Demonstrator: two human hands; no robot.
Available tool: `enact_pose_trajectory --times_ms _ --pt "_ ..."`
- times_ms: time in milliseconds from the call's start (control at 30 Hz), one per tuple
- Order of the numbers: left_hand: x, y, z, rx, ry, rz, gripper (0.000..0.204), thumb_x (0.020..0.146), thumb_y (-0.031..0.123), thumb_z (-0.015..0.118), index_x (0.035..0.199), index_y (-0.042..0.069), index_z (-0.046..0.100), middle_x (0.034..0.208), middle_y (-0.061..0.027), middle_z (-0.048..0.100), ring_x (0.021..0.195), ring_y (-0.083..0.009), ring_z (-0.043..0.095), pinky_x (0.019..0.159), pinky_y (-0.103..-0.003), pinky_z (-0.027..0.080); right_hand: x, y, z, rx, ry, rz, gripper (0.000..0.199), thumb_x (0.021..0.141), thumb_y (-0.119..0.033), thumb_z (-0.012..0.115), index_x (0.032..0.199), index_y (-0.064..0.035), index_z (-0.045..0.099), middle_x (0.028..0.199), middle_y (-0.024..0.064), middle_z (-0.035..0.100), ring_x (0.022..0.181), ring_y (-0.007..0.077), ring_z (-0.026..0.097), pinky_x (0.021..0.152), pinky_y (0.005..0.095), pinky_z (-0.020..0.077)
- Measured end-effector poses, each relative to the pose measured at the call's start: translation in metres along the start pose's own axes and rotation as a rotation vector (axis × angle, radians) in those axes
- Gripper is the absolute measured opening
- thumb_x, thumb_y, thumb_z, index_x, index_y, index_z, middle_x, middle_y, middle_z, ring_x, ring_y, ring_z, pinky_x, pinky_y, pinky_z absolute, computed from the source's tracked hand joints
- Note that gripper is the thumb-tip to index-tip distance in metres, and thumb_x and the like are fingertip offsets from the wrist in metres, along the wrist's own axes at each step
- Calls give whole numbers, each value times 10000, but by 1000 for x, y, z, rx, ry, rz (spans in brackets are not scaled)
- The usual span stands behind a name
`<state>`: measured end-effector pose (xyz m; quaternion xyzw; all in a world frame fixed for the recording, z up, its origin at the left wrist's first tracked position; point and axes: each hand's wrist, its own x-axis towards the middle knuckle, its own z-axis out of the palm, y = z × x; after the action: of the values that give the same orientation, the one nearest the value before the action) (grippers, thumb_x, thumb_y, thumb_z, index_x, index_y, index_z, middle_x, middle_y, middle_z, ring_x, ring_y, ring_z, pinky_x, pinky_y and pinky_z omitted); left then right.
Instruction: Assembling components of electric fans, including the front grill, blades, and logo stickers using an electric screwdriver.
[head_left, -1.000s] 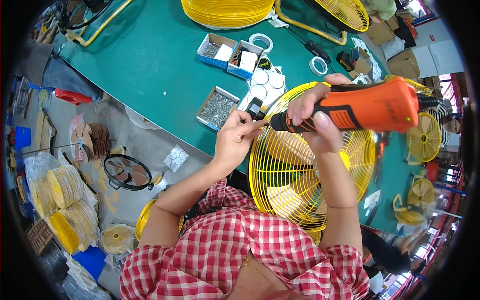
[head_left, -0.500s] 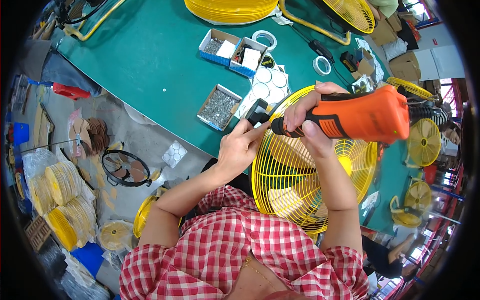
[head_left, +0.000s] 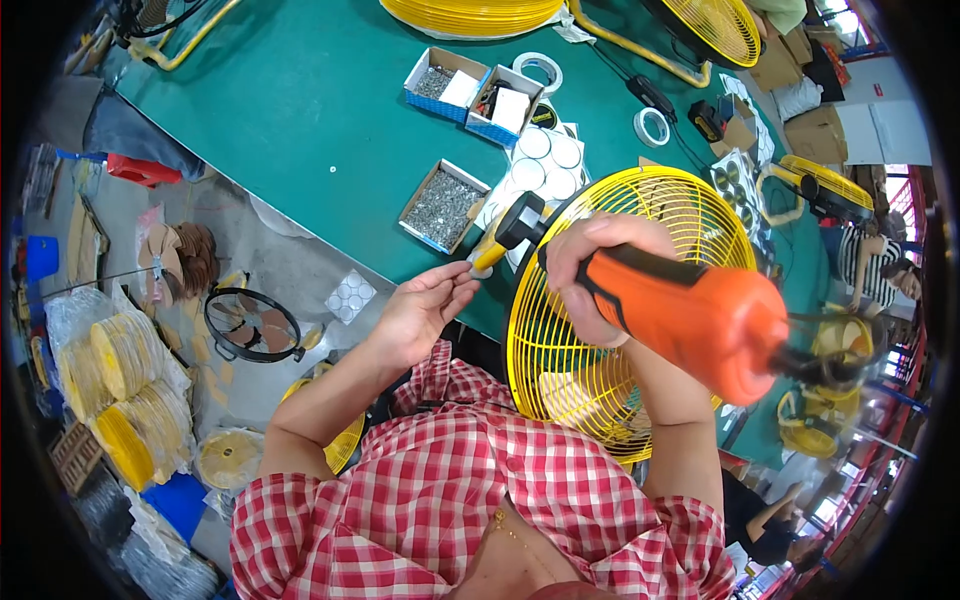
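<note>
Now right hand (head_left: 600, 275) grips orange driver (head_left: 690, 315), tip pointing upper-left; left hand (head_left: 425, 310) loosely open.

Orange plastic power screwdriver (head_left: 700, 320) with black tip; yellow round wire fan guard (head_left: 610, 300); green flat surface (head_left: 300, 110); red-and-white checked shirt (head_left: 450, 500).

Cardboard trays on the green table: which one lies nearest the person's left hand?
The brown cardboard tray of grey screws, alone near the table edge; the two blue-sided trays sit farther back.
</note>
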<state>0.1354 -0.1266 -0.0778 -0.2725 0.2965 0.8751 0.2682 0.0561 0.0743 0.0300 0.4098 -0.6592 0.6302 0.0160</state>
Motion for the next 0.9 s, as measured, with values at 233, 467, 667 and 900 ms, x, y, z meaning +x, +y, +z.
enact_pose_trajectory --times_ms 233,467,667,900 --pt "-13 -7 16 268 -168 154 160 897 131 515 988 6 558 910 -92 609 818 -166 617 765 -263 512 -13 22 -12 255 192 3 548 747 -48 604 1216 -91 326 692 67 519 549 154 522 538 303 459" --pt "-33 -19 25 58 -207 135 163 854 91 576 987 0 597 866 -69 619 789 -135 611 715 -245 517 -5 -28 2 716 278 25 575 768 -207 565 1269 -108 302 706 69 512 560 186 525 560 339 441" --pt "-31 -35 26 76 -176 270 179 843 83 589 998 -7 598 873 -74 619 770 -136 603 694 -254 517 -5 -29 -1 839 185 -7 569 786 -184 588 1252 -102 273 713 86 498 595 210 542 588 366 465" --pt "-34 -43 27 211 -178 492 138 844 60 576 943 -30 611 845 -84 600 724 -153 580 671 -263 483 -9 -20 4 862 149 -19 570 789 -183 584 1258 -99 272 697 83 496 580 205 537 578 361 463"
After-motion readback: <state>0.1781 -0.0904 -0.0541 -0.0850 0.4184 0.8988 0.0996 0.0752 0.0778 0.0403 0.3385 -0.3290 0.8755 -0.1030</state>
